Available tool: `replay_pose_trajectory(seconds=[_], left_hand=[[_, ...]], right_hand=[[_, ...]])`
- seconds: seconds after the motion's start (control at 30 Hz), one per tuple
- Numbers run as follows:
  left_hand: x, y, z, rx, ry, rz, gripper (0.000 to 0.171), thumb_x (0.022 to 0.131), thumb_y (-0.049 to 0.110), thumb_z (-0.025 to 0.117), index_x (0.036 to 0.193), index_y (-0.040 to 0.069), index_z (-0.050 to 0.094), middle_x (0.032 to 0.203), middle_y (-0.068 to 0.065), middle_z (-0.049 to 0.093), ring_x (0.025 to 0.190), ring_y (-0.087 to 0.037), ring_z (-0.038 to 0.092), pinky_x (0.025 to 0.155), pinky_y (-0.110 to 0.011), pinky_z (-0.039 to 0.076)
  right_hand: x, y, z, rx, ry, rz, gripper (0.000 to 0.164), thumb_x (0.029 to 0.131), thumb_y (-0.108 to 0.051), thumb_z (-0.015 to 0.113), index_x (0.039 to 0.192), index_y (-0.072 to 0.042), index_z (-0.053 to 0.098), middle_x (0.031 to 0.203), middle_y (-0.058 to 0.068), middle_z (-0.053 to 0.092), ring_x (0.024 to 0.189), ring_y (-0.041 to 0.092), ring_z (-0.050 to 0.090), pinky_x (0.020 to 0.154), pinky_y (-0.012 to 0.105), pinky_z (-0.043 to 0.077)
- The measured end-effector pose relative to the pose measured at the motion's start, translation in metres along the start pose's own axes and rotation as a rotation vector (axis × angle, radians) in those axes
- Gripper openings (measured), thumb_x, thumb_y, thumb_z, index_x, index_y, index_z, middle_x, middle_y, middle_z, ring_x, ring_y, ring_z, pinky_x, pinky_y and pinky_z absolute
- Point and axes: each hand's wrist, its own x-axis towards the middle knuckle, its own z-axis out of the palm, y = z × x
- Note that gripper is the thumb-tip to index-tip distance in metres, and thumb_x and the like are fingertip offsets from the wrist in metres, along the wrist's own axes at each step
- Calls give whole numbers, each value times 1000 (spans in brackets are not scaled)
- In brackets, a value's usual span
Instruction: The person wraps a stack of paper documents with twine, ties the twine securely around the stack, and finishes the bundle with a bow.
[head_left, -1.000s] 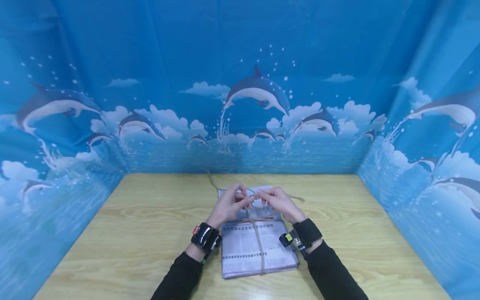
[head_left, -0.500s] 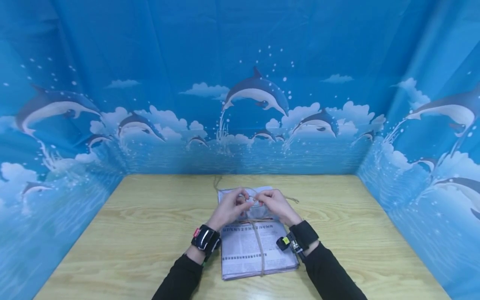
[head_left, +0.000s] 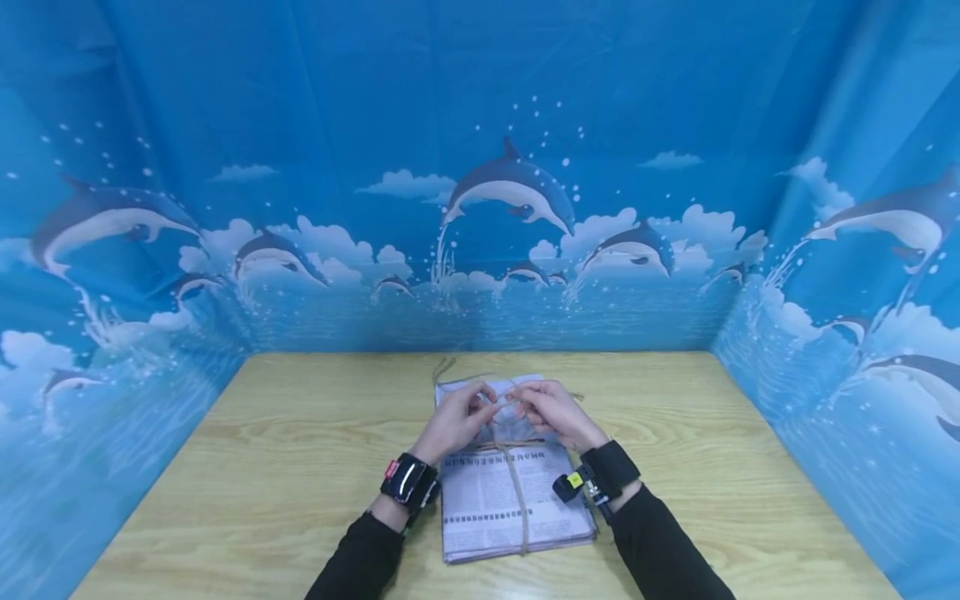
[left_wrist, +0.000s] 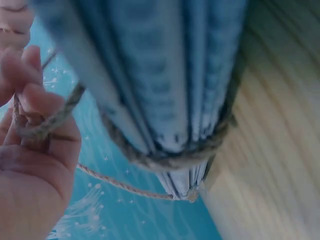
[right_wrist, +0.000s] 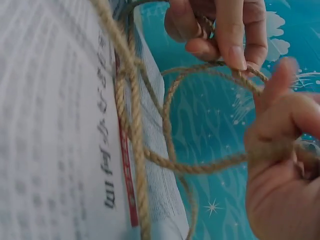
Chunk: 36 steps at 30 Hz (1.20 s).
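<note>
A stack of folded newspapers (head_left: 487,508) lies on the table, with brown twine (head_left: 517,483) crossing over its top and around its sides. Above the far end of the stack, my left hand (head_left: 456,421) pinches twine between thumb and fingers. Close beside it my right hand (head_left: 558,414) grips another part, with twine (right_wrist: 215,164) running across its fingers in the right wrist view. Between the hands the twine forms a loop (right_wrist: 169,112) standing off the paper. In the left wrist view a strand (left_wrist: 62,117) curves around the left fingers.
The wooden table (head_left: 300,467) extends on both sides of the stack. A loose twine end (head_left: 444,367) lies past the stack's far left corner. Blue dolphin-printed curtains (head_left: 337,167) enclose the table's back and sides.
Both loose twine ends have drawn in toward the stack. The fingers have shifted slightly around the twine, and the hands sit a little lower in view. The newspapers stay in place.
</note>
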Motion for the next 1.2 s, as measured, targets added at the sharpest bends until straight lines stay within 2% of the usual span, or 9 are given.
replay_pose_trajectory(seconds=[0.23, 0.4, 0.5, 0.67, 0.8, 0.93, 1.03, 1.13, 1.2], left_hand=[[0, -2, 3, 205, 82, 201, 9, 90, 13, 69, 99, 13, 71, 83, 5, 61, 67, -7, 49, 61, -21, 43], [0, -2, 3, 245, 81, 226, 16, 90, 10, 70, 103, 11, 77, 90, 2, 60, 75, -8, 49, 66, -21, 44], [0, -2, 3, 263, 77, 230, 17, 89, 8, 69, 104, 12, 77, 101, -4, 61, 84, -13, 55, 71, -25, 48], [0, -3, 2, 242, 58, 219, 18, 86, 6, 67, 100, 11, 77, 126, -11, 58, 109, -26, 60, 87, -37, 51], [-1, -2, 2, 189, -12, 167, 23, 84, 9, 63, 103, 11, 75, 117, -3, 68, 91, -17, 63, 75, -29, 51], [-2, -2, 2, 147, -39, 122, 19, 91, 19, 61, 101, 12, 76, 89, 3, 70, 64, -9, 54, 58, -23, 45], [-1, -2, 2, 100, 11, 116, 20, 96, 26, 61, 91, 13, 75, 73, 6, 62, 59, -7, 50, 54, -23, 41], [0, -3, 3, 36, 88, 103, 14, 95, 26, 64, 89, 13, 69, 70, 6, 60, 60, -7, 52, 55, -24, 43], [1, -3, 3, -8, 131, 91, 11, 93, 22, 68, 99, 14, 67, 76, 7, 66, 64, -8, 57, 57, -24, 46]], right_hand=[[4, 2, 6, 206, 79, -12, 35, 102, -17, 51, 126, 7, 54, 98, 4, 72, 55, 2, 58, 46, 15, 41], [6, 2, 4, 462, 56, 5, 20, 103, -12, 48, 118, -2, 56, 98, 5, 74, 70, 3, 69, 54, 14, 50], [5, 1, 2, 528, 39, 20, 17, 103, -12, 48, 115, -3, 56, 96, 6, 73, 79, 8, 72, 68, 17, 56], [5, 1, 2, 302, 128, -28, 26, 105, -23, 47, 100, -1, 58, 89, 6, 65, 79, 14, 68, 78, 28, 59], [4, -1, 4, 129, 262, -96, 40, 106, -30, 41, 84, -1, 57, 82, 7, 61, 75, 15, 64, 78, 35, 59], [5, -1, 5, 130, 324, -129, 46, 107, -31, 37, 78, -2, 58, 81, 5, 61, 76, 16, 63, 82, 37, 57], [5, 0, 4, 181, 327, -136, 47, 107, -32, 36, 76, -3, 57, 83, 4, 62, 79, 15, 64, 82, 33, 57], [6, 0, 4, 249, 327, -138, 45, 107, -32, 39, 75, -4, 56, 85, 5, 63, 81, 16, 66, 83, 31, 57], [6, 0, 4, 282, 335, -140, 43, 106, -32, 40, 75, -5, 54, 86, 5, 64, 83, 17, 67, 84, 32, 57]])
